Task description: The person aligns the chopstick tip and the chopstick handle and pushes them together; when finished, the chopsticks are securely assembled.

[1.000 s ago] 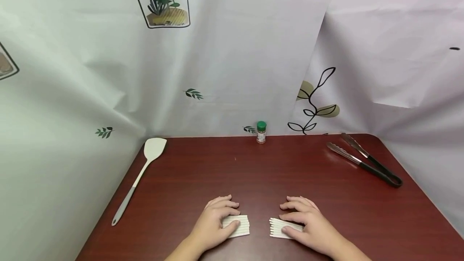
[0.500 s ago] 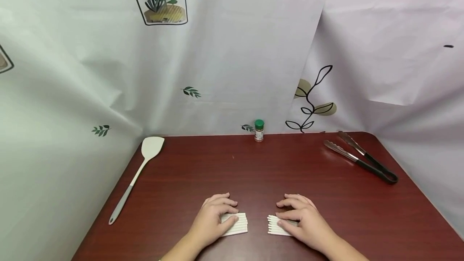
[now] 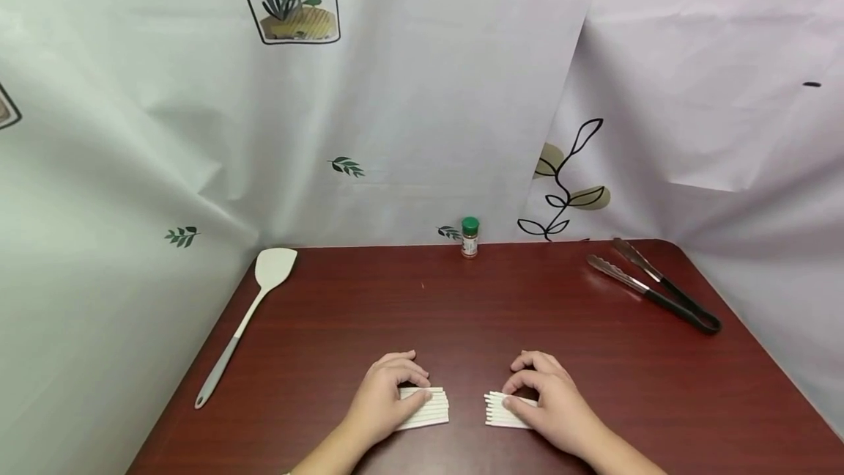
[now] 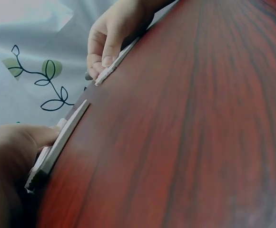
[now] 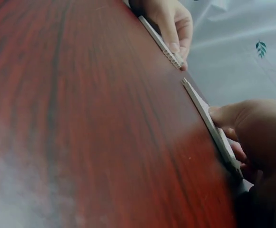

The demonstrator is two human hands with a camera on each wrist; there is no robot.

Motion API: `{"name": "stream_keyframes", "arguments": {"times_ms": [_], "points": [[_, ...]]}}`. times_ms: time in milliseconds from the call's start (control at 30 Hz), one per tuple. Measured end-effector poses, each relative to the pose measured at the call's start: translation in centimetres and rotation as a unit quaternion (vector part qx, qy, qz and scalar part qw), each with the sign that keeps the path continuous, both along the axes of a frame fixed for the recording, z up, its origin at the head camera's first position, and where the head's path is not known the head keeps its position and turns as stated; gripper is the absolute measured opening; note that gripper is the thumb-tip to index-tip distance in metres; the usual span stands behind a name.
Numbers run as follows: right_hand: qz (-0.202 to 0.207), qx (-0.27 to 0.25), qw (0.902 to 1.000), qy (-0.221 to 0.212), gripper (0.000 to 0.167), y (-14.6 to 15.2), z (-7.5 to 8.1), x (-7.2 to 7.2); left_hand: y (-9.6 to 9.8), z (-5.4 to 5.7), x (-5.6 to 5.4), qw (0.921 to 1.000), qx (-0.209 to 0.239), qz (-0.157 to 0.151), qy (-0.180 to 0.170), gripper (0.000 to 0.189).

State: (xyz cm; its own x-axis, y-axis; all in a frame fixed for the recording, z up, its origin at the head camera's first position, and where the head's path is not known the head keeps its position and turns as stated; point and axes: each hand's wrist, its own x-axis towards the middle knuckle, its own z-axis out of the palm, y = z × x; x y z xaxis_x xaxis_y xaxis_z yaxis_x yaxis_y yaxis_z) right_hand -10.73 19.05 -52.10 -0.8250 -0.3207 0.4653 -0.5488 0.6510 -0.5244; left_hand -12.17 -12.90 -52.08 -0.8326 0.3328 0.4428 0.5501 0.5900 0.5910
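Two flat rows of thin white sticks lie near the front of the dark red table, with a narrow gap between them. My left hand (image 3: 382, 398) grips the left sticks (image 3: 435, 410), its thumb on top and its fingers bent along the far side. Around the right sticks (image 3: 497, 410) my right hand (image 3: 550, 402) is placed in the same way, thumb on the top and index finger arched over the far edge. In the left wrist view the left thumb lies against the near sticks (image 4: 64, 137). My palms hide the outer ends of both rows.
A white spatula (image 3: 275, 267) with a grey handle lies along the table's left edge. At the back stands a small green-capped jar (image 3: 469, 239). Metal tongs (image 3: 653, 288) with black handles lie spread at the right. A patterned white sheet (image 3: 422, 94) surrounds the table.
My right fingers have curled in more, and its thumb and index finger have drawn closer over the sticks. The left hand hardly differs. The head view has shifted slightly.
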Motion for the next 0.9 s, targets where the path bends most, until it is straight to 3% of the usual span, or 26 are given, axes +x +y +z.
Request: {"name": "stream_keyframes", "arguments": {"times_ms": [133, 300, 500, 633, 900], "points": [[-0.019, -0.008, 0.9997, -0.016, 0.024, -0.25, 0.24, 0.08, 0.19, 0.06, -0.14, 0.9999, 0.016, 0.004, -0.001, 0.020], [-0.031, -0.034, 0.9990, -0.003, 0.035, -0.42, 0.13, 0.19, 0.31, -0.13, -0.15, 0.9997, 0.020, 0.007, 0.011, 0.016], [-0.030, -0.048, 0.9981, 0.024, 0.019, -0.37, -0.09, 0.06, 0.31, -0.40, -0.18, 0.9983, 0.033, 0.018, 0.043, 0.013], [-0.021, -0.062, 0.9970, 0.043, 0.012, -0.35, -0.07, -0.07, 0.24, -0.42, -0.10, 0.9963, 0.044, 0.016, 0.071, 0.016], [0.028, -0.091, 0.9927, 0.074, 0.027, -0.55, 0.21, 0.03, 0.25, 0.06, -0.05, 0.9864, 0.023, -0.025, 0.161, 0.009]]}}
